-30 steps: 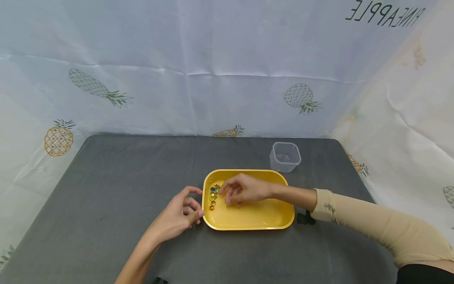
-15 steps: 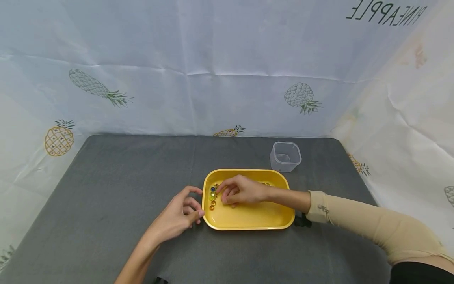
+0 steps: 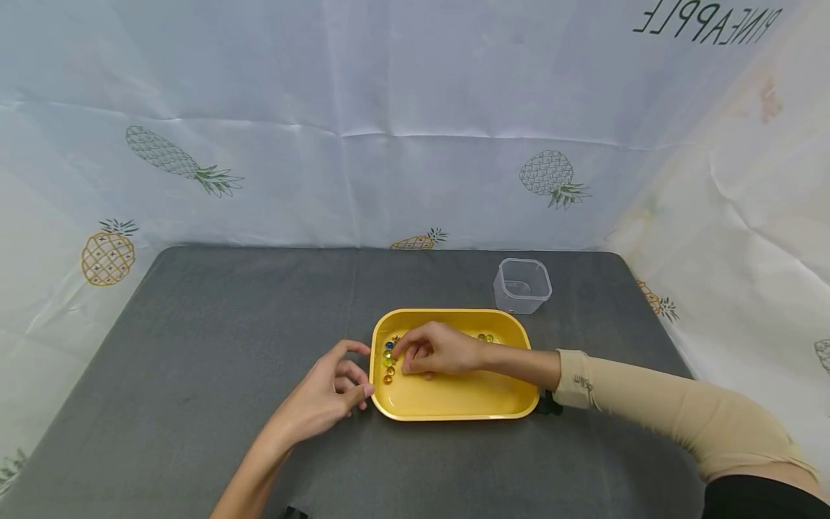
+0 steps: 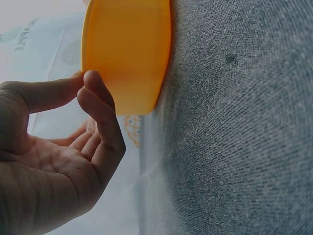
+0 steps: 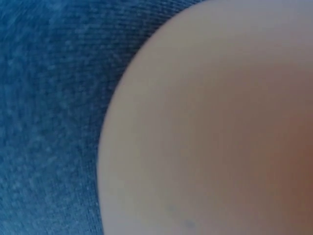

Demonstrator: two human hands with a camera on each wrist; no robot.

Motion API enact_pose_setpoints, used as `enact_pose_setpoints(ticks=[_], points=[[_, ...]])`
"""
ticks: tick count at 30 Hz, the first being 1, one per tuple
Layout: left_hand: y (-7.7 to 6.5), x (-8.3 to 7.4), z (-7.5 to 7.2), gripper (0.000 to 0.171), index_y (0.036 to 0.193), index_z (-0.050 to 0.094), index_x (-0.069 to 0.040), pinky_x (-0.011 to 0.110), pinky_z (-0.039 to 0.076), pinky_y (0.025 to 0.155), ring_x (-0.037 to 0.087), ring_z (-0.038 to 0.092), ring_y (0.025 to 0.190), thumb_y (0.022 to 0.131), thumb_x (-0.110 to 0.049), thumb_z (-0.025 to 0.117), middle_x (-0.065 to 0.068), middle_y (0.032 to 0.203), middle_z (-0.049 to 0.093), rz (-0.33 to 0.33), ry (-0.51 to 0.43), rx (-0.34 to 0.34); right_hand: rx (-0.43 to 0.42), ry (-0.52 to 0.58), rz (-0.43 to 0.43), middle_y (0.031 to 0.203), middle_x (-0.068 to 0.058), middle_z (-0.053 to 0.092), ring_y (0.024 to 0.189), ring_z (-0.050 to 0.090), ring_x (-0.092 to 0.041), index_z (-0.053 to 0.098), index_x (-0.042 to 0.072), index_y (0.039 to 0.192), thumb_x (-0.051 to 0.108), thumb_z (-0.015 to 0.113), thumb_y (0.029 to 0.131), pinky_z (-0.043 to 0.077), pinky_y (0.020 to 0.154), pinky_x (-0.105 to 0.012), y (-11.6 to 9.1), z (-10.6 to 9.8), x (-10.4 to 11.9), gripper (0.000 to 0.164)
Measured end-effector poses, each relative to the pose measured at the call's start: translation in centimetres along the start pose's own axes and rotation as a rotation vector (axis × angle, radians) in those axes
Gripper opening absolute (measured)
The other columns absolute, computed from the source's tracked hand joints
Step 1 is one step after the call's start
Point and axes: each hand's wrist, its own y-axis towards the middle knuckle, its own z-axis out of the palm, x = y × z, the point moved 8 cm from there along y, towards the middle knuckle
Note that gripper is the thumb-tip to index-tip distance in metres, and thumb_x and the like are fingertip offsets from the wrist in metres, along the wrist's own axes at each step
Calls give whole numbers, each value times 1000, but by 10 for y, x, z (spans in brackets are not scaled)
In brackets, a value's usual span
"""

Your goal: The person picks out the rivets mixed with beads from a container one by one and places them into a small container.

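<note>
A yellow tray (image 3: 454,404) holds several small glass beads (image 3: 388,362), blue, green-yellow and amber, lined up along its left end. Reaching in from the right, my right hand (image 3: 447,349) has its bent index finger right at these beads, the thumb a little apart from it. My left hand (image 3: 327,389) touches the tray's left outer side with index finger and thumb, the other fingers loosely bent. The left wrist view shows those fingertips at the tray's rim (image 4: 84,49). Only blurred skin fills most of the right wrist view, so the right fingertips are hidden there.
A second small group of yellowish beads (image 3: 485,337) lies near the tray's back right wall. A clear plastic container (image 3: 522,288) stands behind the tray's right corner. The grey table (image 3: 227,324) meets a pineapple-print cloth (image 3: 292,187) at the back.
My right hand has moved slightly left, bringing its index finger up to the beads. The bead group at the back right has come into view. My left hand and the tray have stayed put.
</note>
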Motion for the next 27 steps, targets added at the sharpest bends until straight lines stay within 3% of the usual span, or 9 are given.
enact_pose_setpoints(ticks=[15, 27], points=[[0, -1, 0, 53, 149, 44, 1, 30, 56, 62, 28, 73, 79, 103, -5, 70, 13, 97, 72, -11, -4, -2, -81, -144, 11, 85, 0, 74, 63, 60, 0, 80, 7, 109, 11, 80, 98, 54, 62, -18, 3, -1, -2, 11], [0, 0, 0, 54, 149, 44, 1, 30, 56, 62, 27, 73, 79, 103, -5, 70, 13, 97, 71, -18, -8, 0, -81, -173, -15, 82, 1, 74, 60, 58, -1, 80, 9, 102, 11, 80, 98, 53, 61, -17, 1, -1, 1, 4]])
